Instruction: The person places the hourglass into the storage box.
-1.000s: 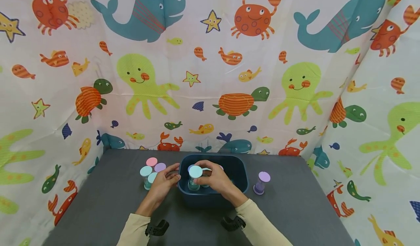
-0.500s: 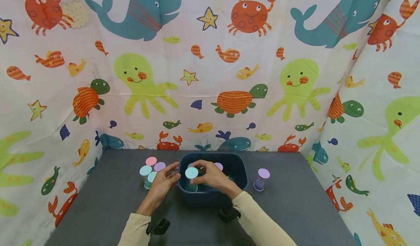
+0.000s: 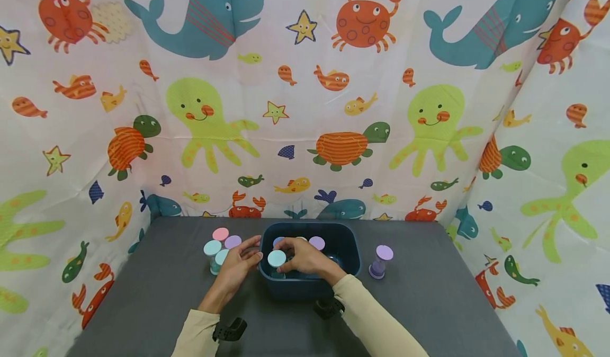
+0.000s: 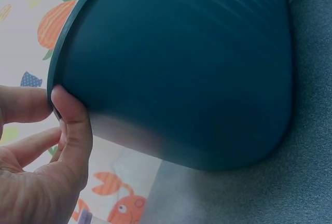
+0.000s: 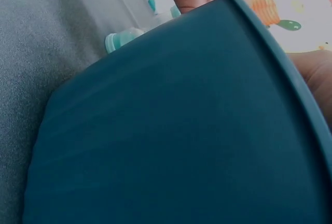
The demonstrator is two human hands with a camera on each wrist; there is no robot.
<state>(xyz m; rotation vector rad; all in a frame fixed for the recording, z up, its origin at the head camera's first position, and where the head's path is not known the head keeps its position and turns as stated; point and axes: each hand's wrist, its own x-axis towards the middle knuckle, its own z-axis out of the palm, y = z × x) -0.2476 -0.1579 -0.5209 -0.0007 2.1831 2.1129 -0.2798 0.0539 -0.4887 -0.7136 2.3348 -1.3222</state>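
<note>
In the head view, my right hand reaches into a dark blue bin and pinches a sand timer with a light blue cap near the left end. The timer stands upright, its lower part hidden by the bin's front wall. At the left rim, my left hand holds the bin; the left wrist view has its thumb against the outer wall and a finger across the rim. Other timers inside the bin show a purple cap and a blue cap. The right wrist view mostly has the bin's outer wall.
Left of the bin stand several sand timers, with pink, purple and light blue caps. A purple sand timer stands alone to the right. A sea-animal curtain hangs behind the grey table.
My right hand has moved slightly left and lower into the bin with the light blue sand timer. The purple cap inside shows more fully. My left hand stays at the rim.
</note>
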